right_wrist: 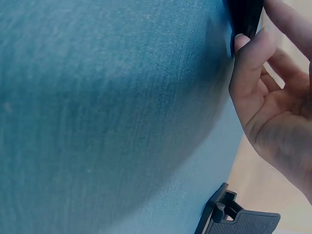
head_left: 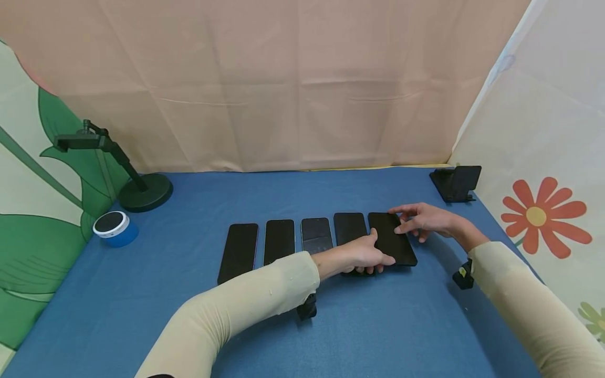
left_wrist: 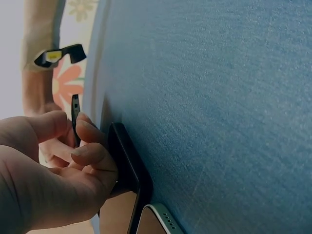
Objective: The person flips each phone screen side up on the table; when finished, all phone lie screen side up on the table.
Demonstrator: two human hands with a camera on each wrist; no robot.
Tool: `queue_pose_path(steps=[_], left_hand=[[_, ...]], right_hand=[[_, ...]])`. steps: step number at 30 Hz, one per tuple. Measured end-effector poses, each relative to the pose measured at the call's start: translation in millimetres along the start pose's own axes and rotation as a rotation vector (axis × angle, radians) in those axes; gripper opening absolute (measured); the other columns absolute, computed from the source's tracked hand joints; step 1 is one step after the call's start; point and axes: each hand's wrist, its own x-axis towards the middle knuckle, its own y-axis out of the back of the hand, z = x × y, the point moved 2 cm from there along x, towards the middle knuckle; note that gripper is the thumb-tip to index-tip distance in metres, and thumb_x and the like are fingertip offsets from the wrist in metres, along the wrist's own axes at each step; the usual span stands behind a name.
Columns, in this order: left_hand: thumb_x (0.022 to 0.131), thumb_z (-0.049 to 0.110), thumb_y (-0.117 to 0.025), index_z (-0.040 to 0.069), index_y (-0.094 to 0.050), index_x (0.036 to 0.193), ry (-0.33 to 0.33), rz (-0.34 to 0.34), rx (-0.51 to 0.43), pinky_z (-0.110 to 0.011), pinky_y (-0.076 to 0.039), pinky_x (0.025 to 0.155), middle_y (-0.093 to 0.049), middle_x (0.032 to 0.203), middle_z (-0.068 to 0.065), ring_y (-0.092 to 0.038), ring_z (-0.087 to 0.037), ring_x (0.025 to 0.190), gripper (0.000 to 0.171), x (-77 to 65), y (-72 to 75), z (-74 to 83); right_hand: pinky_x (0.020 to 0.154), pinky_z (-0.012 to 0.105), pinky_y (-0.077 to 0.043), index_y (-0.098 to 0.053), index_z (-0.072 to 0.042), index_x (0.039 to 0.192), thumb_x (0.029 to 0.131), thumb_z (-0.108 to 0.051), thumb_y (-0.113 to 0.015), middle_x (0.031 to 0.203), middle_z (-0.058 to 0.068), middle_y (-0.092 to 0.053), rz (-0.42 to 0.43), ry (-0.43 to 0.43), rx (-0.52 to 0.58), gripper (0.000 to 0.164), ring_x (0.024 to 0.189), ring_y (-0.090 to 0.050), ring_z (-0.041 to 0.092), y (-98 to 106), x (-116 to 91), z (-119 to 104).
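Note:
A black smartphone at the right end of a row is held between both hands. My left hand pinches its near left edge. In the left wrist view, the phone's thin edge shows between thumb and fingers, raised off the table. My right hand grips its far right side. The right wrist view shows the phone's dark corner between thumb and fingers. Beside it, partly behind the left hand, lies another dark smartphone.
Further left in the row lie three smartphones: one with a lit-looking grey screen, a black one and the leftmost. A black folding stand is at back right. At left are a round-based black stand and a blue tub.

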Motion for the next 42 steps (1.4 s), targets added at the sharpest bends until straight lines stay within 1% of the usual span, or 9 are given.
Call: queue_pose_path(steps=[9, 20, 26, 28, 29, 33, 35, 38, 42], left_hand=[[0.1, 0.031, -0.063, 0.017, 0.011, 0.161, 0.02, -0.036, -0.017, -0.026, -0.025, 0.049, -0.062, 0.072, -0.001, -0.034, -0.013, 0.047, 0.097, -1.4, 1.3, 2.5], [0.101, 0.033, -0.06, 0.015, 0.009, 0.162, 0.023, -0.046, 0.01, -0.026, -0.026, 0.049, -0.065, 0.072, -0.001, -0.04, -0.013, 0.048, 0.094, -0.3, 1.4, 3.2], [0.1, 0.034, -0.061, 0.015, 0.002, 0.163, 0.031, -0.036, 0.043, -0.028, -0.027, 0.049, -0.066, 0.072, -0.005, -0.039, -0.015, 0.048, 0.091, 1.2, 2.9, 4.0], [0.1, 0.038, -0.062, 0.016, -0.003, 0.163, 0.018, 0.015, 0.181, -0.028, -0.03, 0.049, -0.067, 0.073, -0.004, -0.043, -0.015, 0.049, 0.089, 1.8, 2.9, 6.1], [0.099, 0.042, -0.061, 0.018, -0.006, 0.163, 0.008, 0.056, 0.291, -0.028, -0.031, 0.048, -0.066, 0.072, -0.003, -0.045, -0.016, 0.049, 0.088, 1.9, 2.6, 7.6], [0.094, 0.06, -0.059, 0.023, -0.02, 0.162, -0.003, 0.248, 0.838, -0.028, -0.041, 0.047, -0.064, 0.066, 0.002, -0.056, -0.015, 0.054, 0.086, 2.5, -0.4, 12.8], [0.092, 0.067, -0.057, 0.024, -0.027, 0.16, 0.007, 0.305, 1.018, -0.027, -0.043, 0.047, -0.062, 0.064, 0.003, -0.057, -0.015, 0.056, 0.086, 2.5, -2.7, 12.5], [0.088, 0.074, -0.055, 0.024, -0.034, 0.158, -0.001, 0.327, 1.149, -0.026, -0.045, 0.048, -0.065, 0.068, 0.003, -0.06, -0.014, 0.059, 0.088, 3.6, -6.1, 8.9], [0.085, 0.079, -0.053, 0.024, -0.04, 0.155, -0.034, 0.342, 1.224, -0.027, -0.048, 0.052, -0.073, 0.094, 0.003, -0.064, -0.012, 0.069, 0.09, 5.4, -9.3, 4.5]], right_hand=[[0.054, 0.032, -0.051, -0.038, -0.015, 0.155, 0.093, -0.028, -0.072, 0.097, 0.008, -0.053, 0.002, 0.0, -0.033, 0.073, 0.064, -0.049, 0.014, -0.3, -2.2, -3.0], [0.055, 0.033, -0.051, -0.039, -0.013, 0.155, 0.093, -0.029, -0.072, 0.098, 0.009, -0.053, 0.007, -0.003, -0.049, 0.072, 0.066, -0.05, 0.015, -1.2, -5.6, -5.9], [0.054, 0.032, -0.051, -0.04, -0.012, 0.154, 0.093, -0.029, -0.071, 0.095, 0.006, -0.055, 0.014, -0.004, -0.049, 0.07, 0.067, -0.051, 0.015, 0.3, -4.2, -2.6], [0.054, 0.032, -0.051, -0.041, -0.013, 0.154, 0.093, -0.029, -0.071, 0.093, 0.006, -0.055, 0.016, -0.008, -0.046, 0.069, 0.067, -0.051, 0.015, 0.9, -3.7, -1.5], [0.054, 0.033, -0.051, -0.041, -0.014, 0.153, 0.093, -0.029, -0.071, 0.092, 0.006, -0.055, 0.018, -0.012, -0.043, 0.069, 0.067, -0.051, 0.015, 1.1, -3.6, -1.0], [0.054, 0.034, -0.052, -0.042, -0.015, 0.153, 0.093, -0.029, -0.071, 0.094, 0.007, -0.056, 0.023, -0.005, -0.042, 0.068, 0.068, -0.052, 0.015, 1.3, -3.8, -0.5], [0.055, 0.034, -0.052, -0.042, -0.015, 0.153, 0.093, -0.029, -0.071, 0.095, 0.007, -0.056, 0.024, 0.003, -0.042, 0.068, 0.068, -0.053, 0.015, 1.1, -4.1, -0.6], [0.055, 0.033, -0.053, -0.042, -0.014, 0.153, 0.094, -0.03, -0.07, 0.095, 0.006, -0.055, 0.024, 0.012, -0.038, 0.068, 0.07, -0.054, 0.015, 0.9, -4.2, 0.4], [0.055, 0.033, -0.053, -0.041, -0.013, 0.154, 0.094, -0.028, -0.07, 0.096, 0.007, -0.055, 0.023, 0.017, -0.027, 0.068, 0.071, -0.054, 0.016, 0.8, -4.2, 1.8]])
